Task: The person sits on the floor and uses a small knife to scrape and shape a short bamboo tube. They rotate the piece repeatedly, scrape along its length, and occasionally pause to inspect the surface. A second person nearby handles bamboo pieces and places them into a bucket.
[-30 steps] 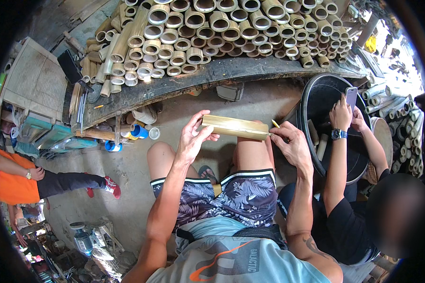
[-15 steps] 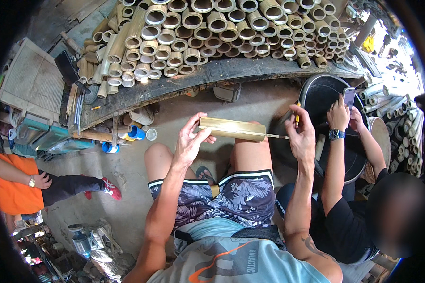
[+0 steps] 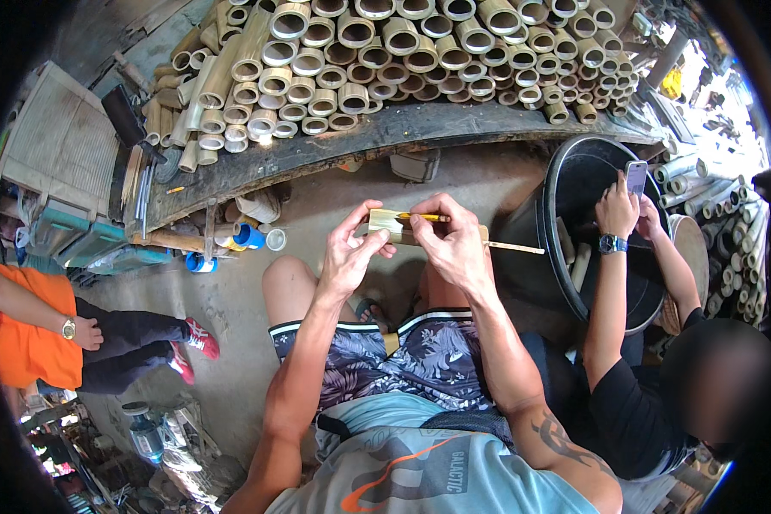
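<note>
My left hand (image 3: 349, 257) is closed around the left end of a split bamboo piece (image 3: 386, 220), held level above my knees. Between the fingers of my right hand (image 3: 456, 247) is a yellow pencil (image 3: 435, 218), its dark tip pointing left at the bamboo's face. A thin flat bamboo strip (image 3: 517, 248) sticks out past the bamboo's right end, beneath my right hand. My right hand covers the middle of the bamboo and the rest of the strip.
Cut bamboo tubes (image 3: 354, 31) are stacked on a dark bench (image 3: 351, 141) ahead. To the right stands a large black tub (image 3: 550, 214), with a person's hands (image 3: 618, 210) holding a phone (image 3: 636, 177) over it. Someone in orange (image 3: 30, 321) is at the left.
My right hand has moved left with the pencil, from beyond the bamboo's right end onto it. My left hand keeps its hold on the bamboo.
</note>
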The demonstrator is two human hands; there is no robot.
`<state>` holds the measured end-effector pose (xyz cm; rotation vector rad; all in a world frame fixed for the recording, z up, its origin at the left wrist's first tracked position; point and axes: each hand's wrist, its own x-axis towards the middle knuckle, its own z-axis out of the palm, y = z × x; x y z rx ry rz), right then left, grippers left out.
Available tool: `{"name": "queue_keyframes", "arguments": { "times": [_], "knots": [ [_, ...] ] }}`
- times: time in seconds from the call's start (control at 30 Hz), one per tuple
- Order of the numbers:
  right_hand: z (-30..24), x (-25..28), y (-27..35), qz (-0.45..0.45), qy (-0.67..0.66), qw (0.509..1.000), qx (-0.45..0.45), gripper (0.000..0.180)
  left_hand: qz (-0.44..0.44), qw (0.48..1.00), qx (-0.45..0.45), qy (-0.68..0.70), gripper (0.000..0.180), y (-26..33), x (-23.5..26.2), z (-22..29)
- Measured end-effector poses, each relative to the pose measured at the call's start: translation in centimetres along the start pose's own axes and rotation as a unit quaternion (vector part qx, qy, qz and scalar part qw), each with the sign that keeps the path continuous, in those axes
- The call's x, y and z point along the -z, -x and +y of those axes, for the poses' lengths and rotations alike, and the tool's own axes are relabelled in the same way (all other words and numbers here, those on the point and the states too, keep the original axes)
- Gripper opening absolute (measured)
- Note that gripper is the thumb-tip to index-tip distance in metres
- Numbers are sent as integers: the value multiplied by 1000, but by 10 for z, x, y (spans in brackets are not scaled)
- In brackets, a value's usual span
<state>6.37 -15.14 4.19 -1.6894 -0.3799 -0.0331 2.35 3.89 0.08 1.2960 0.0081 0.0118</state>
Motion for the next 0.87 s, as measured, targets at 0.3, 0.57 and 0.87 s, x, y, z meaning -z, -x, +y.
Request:
{"name": "queue_keyframes", "arguments": {
  "times": [0.3,0.57,0.87],
  "knots": [
    [1,0,0,27,52,998,15,9,-10,1000,-8,-15,50,-3,0,-2],
    [0,1,1,25,63,997,26,10,-8,1000,-6,-15,49,-2,0,0],
    [9,6,2,6,-69,998,-8,7,-22,1000,0,-5,48,-3,5,-6]
  ]
}}
